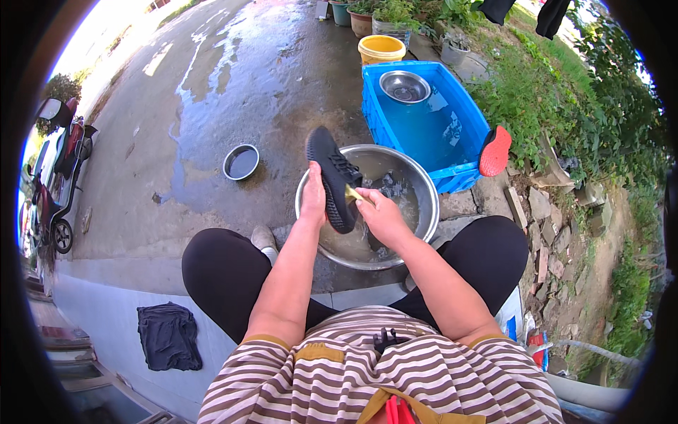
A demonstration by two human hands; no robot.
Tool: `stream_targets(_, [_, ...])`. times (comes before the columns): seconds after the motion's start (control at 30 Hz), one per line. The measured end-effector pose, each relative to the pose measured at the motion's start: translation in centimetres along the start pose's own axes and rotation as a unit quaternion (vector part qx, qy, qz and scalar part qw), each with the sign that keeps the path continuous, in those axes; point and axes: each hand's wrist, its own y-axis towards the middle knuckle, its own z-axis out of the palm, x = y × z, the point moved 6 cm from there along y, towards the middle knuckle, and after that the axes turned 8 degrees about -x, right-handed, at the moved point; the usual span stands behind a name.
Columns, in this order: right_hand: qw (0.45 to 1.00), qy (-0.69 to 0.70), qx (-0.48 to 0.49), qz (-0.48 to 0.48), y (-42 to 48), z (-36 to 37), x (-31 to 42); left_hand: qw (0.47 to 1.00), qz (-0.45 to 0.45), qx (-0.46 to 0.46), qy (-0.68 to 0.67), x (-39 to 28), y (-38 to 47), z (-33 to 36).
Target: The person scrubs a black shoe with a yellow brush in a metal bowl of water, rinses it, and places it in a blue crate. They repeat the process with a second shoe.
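My left hand [314, 196] grips a black lace-up sneaker [331, 175] by its sole edge, tilted over a wide metal basin [431, 212]. In my right hand [384, 214] is the yellowish handle of a brush [354, 195], its head against the shoe's opening and mostly hidden. Cloudy water [397, 196] fills the basin, and something dark lies partly under its surface.
A blue plastic tub [378, 124] of water holds a floating steel bowl [405, 87]. On its near right corner rests a red-soled insole or shoe [495, 152]. A small metal bowl [241, 162] stands left on wet concrete; black cloth [168, 336] lies nearby.
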Motion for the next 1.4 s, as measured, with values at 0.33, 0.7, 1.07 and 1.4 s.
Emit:
stream_targets(0.33, [0.975,-0.22,-0.001,0.035,0.7,-0.4,0.7,0.994,0.072,-0.027,0.074,-1.0,-2.0,1.5])
stream_targets(0.7, [0.918,-0.39,0.069,-0.006,-0.8,-6.7,-0.1,0.956,0.232,0.043,0.172,-7.4,0.4,0.1])
stream_targets(1.07, [0.978,0.032,0.012,-0.205,-0.2,1.1,0.7,0.935,0.216,0.182,0.216,-5.1,-5.4,7.7])
stream_targets(1.4, [0.92,-0.18,0.029,-0.347,-1.4,0.7,3.1,0.988,-0.015,0.156,-0.005,-4.7,-4.2,4.9])
